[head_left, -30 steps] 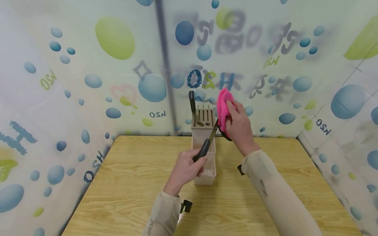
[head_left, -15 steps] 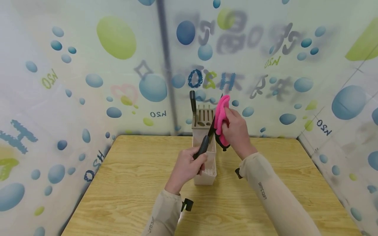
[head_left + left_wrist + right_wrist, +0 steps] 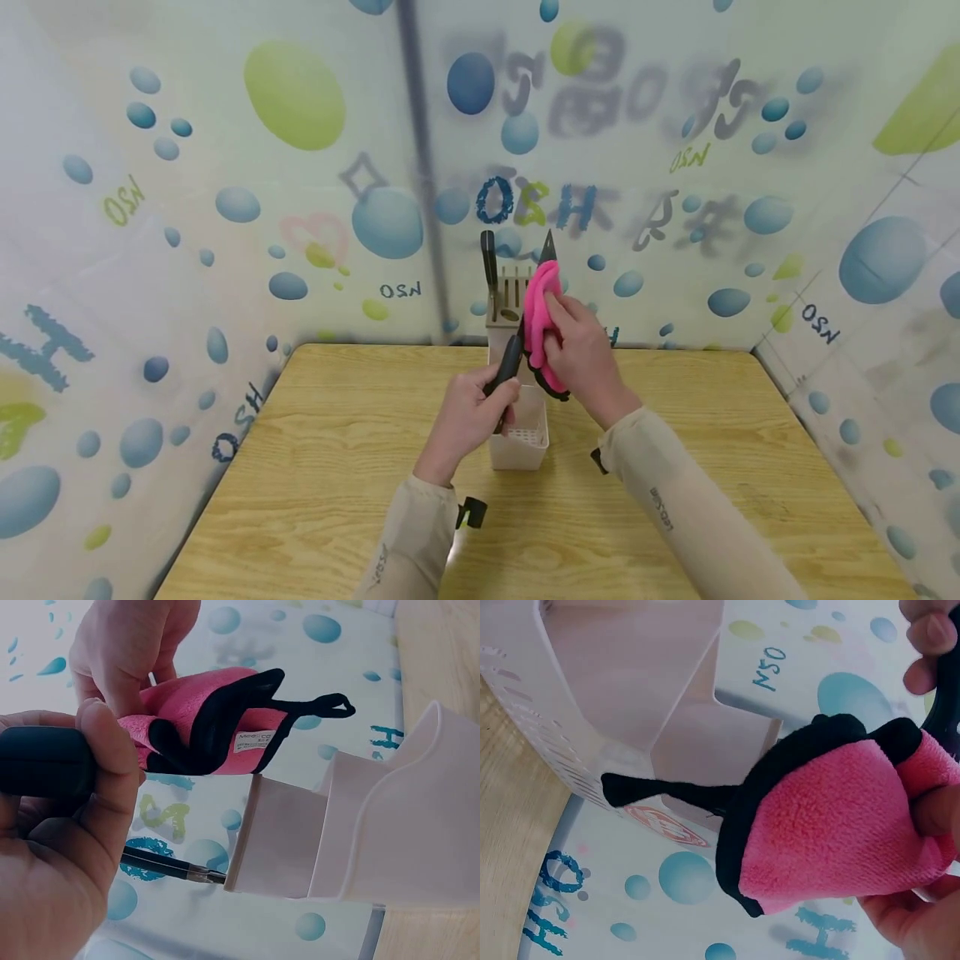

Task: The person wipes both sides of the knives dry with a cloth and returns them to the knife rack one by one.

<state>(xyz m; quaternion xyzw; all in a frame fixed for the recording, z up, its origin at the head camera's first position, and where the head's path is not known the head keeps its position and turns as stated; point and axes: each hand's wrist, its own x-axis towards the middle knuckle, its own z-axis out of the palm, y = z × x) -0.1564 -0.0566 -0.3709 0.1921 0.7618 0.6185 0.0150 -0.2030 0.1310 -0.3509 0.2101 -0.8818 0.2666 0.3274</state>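
My left hand grips the black handle of a knife, its blade pointing up and away. The blade tip shows above a pink cloth that is folded round the middle of the blade. My right hand pinches this cloth against the blade from the right. In the left wrist view the cloth shows a black border, a hanging loop and a small white label. In the right wrist view the cloth hides the blade, and the fingers of my right hand hold its edge.
Behind the hands stands a pale knife block with slots on top and a lower open basket. A second black-handled knife stands in its left slot. The wooden table meets patterned curtain walls at the back and sides.
My right hand has slid the pink cloth down and left along the blade, uncovering the tip. The left hand has tilted the knife more upright.
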